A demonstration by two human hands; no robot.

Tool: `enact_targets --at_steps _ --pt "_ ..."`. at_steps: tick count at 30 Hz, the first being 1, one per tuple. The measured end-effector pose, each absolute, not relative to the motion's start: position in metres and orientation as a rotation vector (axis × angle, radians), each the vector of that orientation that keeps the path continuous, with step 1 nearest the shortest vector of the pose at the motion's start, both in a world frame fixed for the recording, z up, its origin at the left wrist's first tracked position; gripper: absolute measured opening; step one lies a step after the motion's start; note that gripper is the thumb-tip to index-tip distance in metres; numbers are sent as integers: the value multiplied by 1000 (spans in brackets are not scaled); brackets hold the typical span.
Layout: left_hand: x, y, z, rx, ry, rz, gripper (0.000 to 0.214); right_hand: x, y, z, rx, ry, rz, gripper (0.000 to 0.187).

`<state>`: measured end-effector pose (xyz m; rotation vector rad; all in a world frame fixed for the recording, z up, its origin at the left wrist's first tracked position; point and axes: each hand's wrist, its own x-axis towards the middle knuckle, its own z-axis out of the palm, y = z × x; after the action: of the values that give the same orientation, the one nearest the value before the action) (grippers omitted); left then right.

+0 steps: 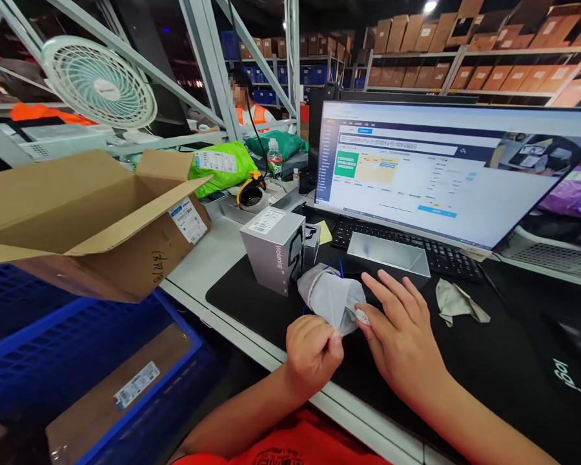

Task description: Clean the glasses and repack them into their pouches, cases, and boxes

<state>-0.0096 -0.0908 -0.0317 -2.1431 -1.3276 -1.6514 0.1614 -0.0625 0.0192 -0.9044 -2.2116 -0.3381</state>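
A whitish, thin-walled pouch (330,298) lies in front of me on the black desk mat (271,318); its contents are hidden. My left hand (314,352) is closed in a fist on the near edge of the pouch. At the pouch's right side, my right hand (404,323) pinches a crumpled bit of it between thumb and forefinger, its other fingers stretched out. Just behind and left of the pouch stands a grey printed box (274,255), with a smaller grey box (312,242) beside it. A flat silvery box or lid (390,254) rests beyond my right hand.
On the left, an open cardboard carton (126,258) stands over blue crates (174,323). A monitor (416,174) and keyboard (348,232) are at the back. Crumpled wrapping (458,303) and a mouse (578,339) lie to the right. A fan (101,84) and another person (246,103) are farther off.
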Motion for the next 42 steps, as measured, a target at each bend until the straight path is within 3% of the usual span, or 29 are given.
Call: enact_targets --at_steps 5,7,10,14,17,19,24,30,37,39,42 --pt "-35 -89 13 -2146 -1353 -1697 24 165 -67 22 -883 -2290 -413 21" --pt "-45 -80 42 -2211 -1569 -1574 13 166 -72 21 -886 -2328 -485 24" --pt "-51 -63 78 -2538 -1752 -1043 19 164 -79 19 -888 -2363 -552 31" --pt "-44 -46 95 -2698 -1607 -366 27 162 -82 16 -882 -2378 -575 32" --pt "-33 -41 97 -2684 -1530 -81 12 162 -81 17 -863 -2388 -586 29" --pt "-25 -41 100 -2675 -1528 -14 12 163 -80 18 -850 -2377 -575 27" --pt "-6 -49 109 -2814 -1251 -254 14 167 -74 21 -945 -2245 -462 19" --pt "18 -60 88 -2724 -871 -633 15 175 -55 8 -904 -2165 -364 46" --pt "4 -87 7 -2297 -1112 -1652 15 177 -48 11 -1029 -2202 -232 36" --pt "-5 -95 -17 -2258 -1229 -1723 23 177 -48 12 -1035 -2227 -222 37" --pt "-20 -96 -36 -2138 -1570 -1720 19 177 -50 13 -1025 -2246 -198 36"
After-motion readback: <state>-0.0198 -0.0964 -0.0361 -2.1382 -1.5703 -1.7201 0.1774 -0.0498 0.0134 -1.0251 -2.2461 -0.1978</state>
